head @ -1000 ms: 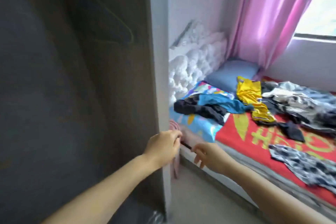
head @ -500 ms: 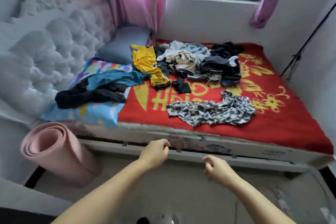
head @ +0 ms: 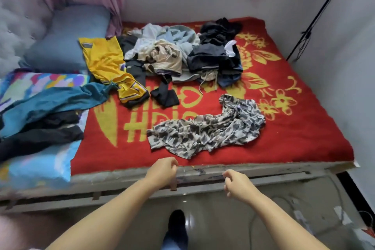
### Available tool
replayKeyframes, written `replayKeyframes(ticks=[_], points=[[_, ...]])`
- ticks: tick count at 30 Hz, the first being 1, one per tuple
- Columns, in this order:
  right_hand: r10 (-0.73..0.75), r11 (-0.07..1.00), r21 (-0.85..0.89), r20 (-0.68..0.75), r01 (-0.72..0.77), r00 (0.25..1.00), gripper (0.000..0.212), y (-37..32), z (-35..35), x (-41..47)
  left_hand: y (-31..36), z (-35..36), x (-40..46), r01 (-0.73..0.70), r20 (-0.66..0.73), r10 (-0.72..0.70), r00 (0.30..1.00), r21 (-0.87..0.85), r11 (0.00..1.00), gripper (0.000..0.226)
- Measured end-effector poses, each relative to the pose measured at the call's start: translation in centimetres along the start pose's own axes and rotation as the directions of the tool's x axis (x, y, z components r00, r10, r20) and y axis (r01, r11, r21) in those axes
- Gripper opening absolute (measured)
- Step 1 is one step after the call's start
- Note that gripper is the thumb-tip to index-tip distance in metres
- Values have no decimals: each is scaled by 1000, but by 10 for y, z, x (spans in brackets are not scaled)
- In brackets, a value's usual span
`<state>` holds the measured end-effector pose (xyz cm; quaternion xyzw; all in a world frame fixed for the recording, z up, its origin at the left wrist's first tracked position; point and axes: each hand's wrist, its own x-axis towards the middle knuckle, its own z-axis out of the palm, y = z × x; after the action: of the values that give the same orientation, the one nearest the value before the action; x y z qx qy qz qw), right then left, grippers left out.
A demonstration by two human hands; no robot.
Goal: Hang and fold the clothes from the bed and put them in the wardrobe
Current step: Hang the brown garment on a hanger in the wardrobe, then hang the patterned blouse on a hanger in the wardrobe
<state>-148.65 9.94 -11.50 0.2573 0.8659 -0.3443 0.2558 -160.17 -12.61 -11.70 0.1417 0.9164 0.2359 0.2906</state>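
left hand (head: pixel 162 170) and right hand (head: pixel 236 183) low centre over the bed edge (head: pixel 263 168), fingers loosely curled, holding nothing | camouflage garment (head: pixel 205 128) mid-frame on red blanket (head: pixel 304 128), clothes pile (head: pixel 178 53) above it | wardrobe out of view | since 0.5 s ago view closer, pink roll gone

Lighting is soft, even daylight; shadows are faint. A small glare spot sits on the floor (head: pixel 189 218) at 6 o'clock. Wide-angle distortion bows the bed (head: pixel 304 128) edge and walls. Blur softens the frame at 8 o'clock; the centre is moderately sharp.
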Motion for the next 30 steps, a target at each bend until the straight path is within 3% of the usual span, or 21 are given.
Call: replayKeyframes(ticks=[4, 9, 11, 14, 18, 19, 21, 23, 25, 27, 30], points=[[-26, 996, -79, 85, 32, 996, 36, -24, -19, 71, -6, 0, 75, 120, 71, -119, 990, -3, 993, 29], [-156, 943, -262, 195, 205, 968, 35, -49, -4, 190, -35, 35, 156, 385, 91, -374, 923, -205, 900, 34], [-217, 904, -312, 253, 292, 943, 35, -58, 16, 239, -54, 50, 181, 514, 88, -515, 853, -323, 795, 38], [-380, 788, -383, 312, 482, 871, 46, -71, 53, 307, -89, 65, 223, 640, 26, -725, 688, -494, 589, 47], [-451, 577, -533, 424, 619, 785, 79, -82, 91, 377, -118, 75, 273, 637, 8, -872, 489, -686, 351, 68], [-440, 536, -572, 438, 620, 784, 84, -80, 98, 391, -123, 77, 284, 623, 1, -895, 445, -718, 309, 68], [-431, 517, -621, 405, 589, 806, 79, -79, 105, 412, -129, 82, 301, 602, -22, -911, 411, -744, 290, 45], [-495, 549, -602, 325, 580, 806, 43, -81, 103, 428, -134, 85, 310, 570, -74, -899, 432, -750, 336, 19], [-500, 696, -443, 267, 566, 824, 11, -88, 92, 439, -133, 84, 310, 522, -139, -878, 457, -758, 391, 33], [-440, 832, -229, 283, 505, 852, 15, -101, 76, 439, -126, 75, 300, 457, -184, -850, 493, -777, 433, 37], [-515, 853, 13, 191, 522, 836, 21, -130, 42, 418, -113, 40, 280, 304, -277, -819, 502, -831, 467, 35]])
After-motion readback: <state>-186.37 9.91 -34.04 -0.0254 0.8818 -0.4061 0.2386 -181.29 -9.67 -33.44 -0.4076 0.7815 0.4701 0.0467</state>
